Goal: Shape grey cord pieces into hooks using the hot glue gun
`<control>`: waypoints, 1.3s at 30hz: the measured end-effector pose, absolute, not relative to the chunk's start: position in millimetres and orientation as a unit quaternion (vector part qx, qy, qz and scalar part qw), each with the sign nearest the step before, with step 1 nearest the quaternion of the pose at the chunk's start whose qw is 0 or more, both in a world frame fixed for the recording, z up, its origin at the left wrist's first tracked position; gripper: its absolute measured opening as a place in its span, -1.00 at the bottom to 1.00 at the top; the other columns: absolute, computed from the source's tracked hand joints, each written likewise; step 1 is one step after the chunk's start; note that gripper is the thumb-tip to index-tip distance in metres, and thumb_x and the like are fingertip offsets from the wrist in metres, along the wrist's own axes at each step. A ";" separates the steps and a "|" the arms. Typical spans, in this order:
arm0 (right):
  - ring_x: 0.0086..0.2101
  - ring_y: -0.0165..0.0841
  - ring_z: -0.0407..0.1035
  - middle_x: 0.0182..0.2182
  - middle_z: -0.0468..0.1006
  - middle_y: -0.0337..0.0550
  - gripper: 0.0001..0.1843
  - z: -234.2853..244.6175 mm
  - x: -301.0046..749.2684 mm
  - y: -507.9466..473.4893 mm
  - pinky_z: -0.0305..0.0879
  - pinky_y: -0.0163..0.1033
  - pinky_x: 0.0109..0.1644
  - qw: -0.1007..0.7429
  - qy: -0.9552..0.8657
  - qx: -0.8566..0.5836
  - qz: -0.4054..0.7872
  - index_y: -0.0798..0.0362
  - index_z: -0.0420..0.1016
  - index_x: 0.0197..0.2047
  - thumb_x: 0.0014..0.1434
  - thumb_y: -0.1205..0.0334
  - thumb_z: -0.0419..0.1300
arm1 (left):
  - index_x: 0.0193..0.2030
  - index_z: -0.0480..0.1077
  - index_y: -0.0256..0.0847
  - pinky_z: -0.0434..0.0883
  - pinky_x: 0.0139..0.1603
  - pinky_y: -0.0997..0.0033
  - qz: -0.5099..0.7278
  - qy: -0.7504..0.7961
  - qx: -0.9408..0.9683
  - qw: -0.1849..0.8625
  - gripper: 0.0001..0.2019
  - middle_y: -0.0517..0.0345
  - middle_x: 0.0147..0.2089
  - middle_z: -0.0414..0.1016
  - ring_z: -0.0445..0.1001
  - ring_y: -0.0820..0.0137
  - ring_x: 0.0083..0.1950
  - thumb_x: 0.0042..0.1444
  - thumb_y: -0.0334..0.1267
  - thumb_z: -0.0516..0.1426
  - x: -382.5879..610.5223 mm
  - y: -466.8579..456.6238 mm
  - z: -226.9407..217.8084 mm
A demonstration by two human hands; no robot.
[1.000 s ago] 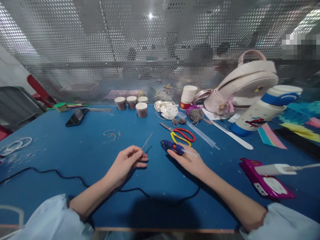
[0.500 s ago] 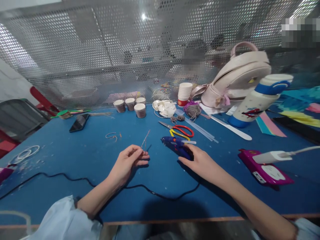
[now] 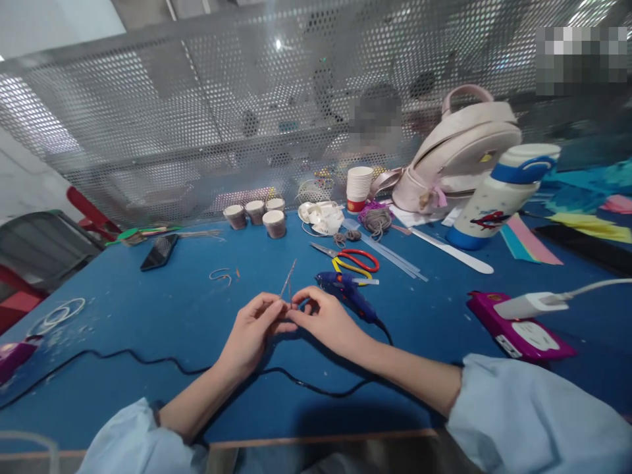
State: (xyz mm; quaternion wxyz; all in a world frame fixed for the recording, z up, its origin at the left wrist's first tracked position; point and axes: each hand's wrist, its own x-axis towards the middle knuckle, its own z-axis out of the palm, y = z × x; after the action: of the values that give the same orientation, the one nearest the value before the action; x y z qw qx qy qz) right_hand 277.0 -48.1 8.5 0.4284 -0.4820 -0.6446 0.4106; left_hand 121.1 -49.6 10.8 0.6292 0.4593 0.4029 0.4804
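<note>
My left hand (image 3: 254,329) pinches the lower end of a thin piece of twine (image 3: 288,283) that sticks up and away over the blue table (image 3: 148,316). My right hand (image 3: 323,318) has come in beside it, its fingertips pinched at the same end of the twine. Just right of my right hand lies a blue glue gun (image 3: 351,293), flat on the table, with its black cord (image 3: 148,361) running left under my forearms.
Red and yellow scissors (image 3: 351,261), clear glue sticks (image 3: 390,253), a twine ball (image 3: 375,220) and paper cups (image 3: 266,216) lie behind. A black phone (image 3: 158,251) sits far left. A pink power strip (image 3: 518,329), white bottle (image 3: 494,197) and pink bag (image 3: 459,158) stand right.
My right hand let go of the glue gun, left it lying on the table, and moved left to the twine held by my left hand. The camera tilted slightly.
</note>
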 end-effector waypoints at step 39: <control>-0.69 -0.56 0.11 -0.70 0.30 -0.40 -0.82 -4.7 265.5 -52.9 0.04 -0.41 -0.64 0.467 -0.422 -0.450 0.634 0.09 0.35 -0.41 -0.02 0.16 0.23 | -0.45 0.33 -0.25 0.18 -0.55 0.56 0.496 0.427 0.429 0.623 -0.80 0.31 -0.60 0.24 0.19 0.58 -0.57 0.04 -0.18 0.21 123.5 -45.8 5.6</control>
State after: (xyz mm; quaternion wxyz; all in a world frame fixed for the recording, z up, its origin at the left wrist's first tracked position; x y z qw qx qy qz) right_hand 265.5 -52.9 -4.7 0.4667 -0.4503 -0.4221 0.6335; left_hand 123.5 -45.8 5.6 0.6228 0.4290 0.4269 0.4958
